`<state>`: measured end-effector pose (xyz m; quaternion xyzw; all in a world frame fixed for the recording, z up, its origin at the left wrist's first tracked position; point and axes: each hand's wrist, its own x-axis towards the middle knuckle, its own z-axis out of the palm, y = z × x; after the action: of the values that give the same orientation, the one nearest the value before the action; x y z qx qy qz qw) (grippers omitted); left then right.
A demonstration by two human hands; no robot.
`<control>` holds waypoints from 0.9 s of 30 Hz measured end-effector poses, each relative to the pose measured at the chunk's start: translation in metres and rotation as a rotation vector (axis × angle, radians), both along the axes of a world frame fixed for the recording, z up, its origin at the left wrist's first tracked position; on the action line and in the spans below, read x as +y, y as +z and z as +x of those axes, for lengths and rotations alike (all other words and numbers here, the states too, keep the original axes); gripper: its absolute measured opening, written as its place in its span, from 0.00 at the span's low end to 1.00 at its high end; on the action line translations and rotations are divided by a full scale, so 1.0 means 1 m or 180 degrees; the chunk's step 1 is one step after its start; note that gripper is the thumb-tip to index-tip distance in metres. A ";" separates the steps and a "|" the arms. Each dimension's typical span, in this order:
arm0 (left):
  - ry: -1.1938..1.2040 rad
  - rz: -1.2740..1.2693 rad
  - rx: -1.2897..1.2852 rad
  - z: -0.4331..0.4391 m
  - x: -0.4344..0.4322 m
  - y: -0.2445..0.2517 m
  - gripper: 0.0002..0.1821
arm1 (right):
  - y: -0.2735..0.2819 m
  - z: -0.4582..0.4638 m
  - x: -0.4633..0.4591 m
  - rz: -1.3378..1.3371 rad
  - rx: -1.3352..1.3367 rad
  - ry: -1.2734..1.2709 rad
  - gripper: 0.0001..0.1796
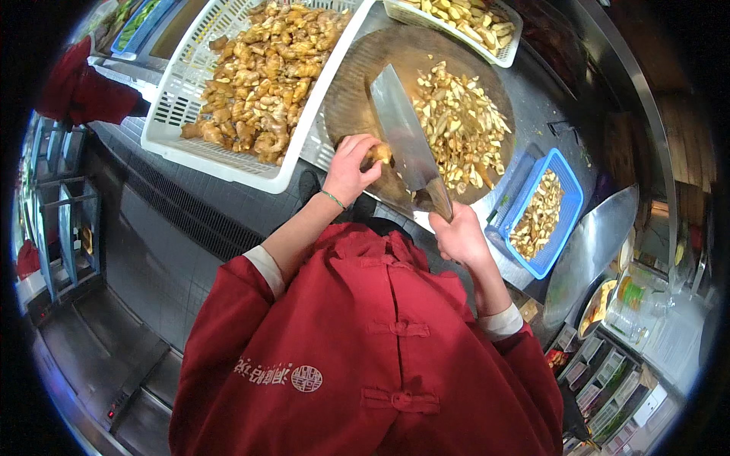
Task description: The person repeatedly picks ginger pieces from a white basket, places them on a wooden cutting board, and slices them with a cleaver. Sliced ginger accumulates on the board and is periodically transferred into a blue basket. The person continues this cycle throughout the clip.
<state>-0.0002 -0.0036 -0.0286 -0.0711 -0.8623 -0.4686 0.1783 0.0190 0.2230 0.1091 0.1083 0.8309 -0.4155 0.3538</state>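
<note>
My left hand [353, 165] grips a piece of ginger root [380, 152] near the front left of a round wooden chopping block [356, 74]. In my right hand [463, 233] is the wooden handle of a Chinese cleaver [404, 128]. Its broad blade reaches across the block, just right of the ginger; whether the edge touches the root I cannot tell. A heap of cut ginger pieces [462, 125] covers the block's right side, beyond the blade.
A white plastic basket [279, 183] of whole ginger stands at left. Behind the block is another white basket [516, 48] with cut ginger. A blue basket [544, 269] of small ginger pieces sits at right, beside a curved metal sheet [593, 251]. Someone's red sleeve [94, 91] shows at far left.
</note>
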 end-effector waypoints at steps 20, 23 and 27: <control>-0.0412 -0.0873 -0.0124 0.002 0.001 0.026 0.20 | -0.028 0.024 0.012 0.0478 0.1098 0.0588 0.12; -0.0316 -0.0711 -0.0077 0.001 0.006 0.019 0.21 | -0.032 0.028 0.014 0.0387 0.1099 0.0518 0.13; -0.0203 -0.0583 -0.0148 0.004 0.007 0.014 0.25 | -0.038 0.030 0.014 0.0204 0.1225 0.0464 0.13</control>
<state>0.0033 0.0033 -0.0143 -0.1036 -0.9028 -0.3947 0.1360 0.0490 0.2375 0.0710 -0.0222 0.9016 -0.3753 0.2140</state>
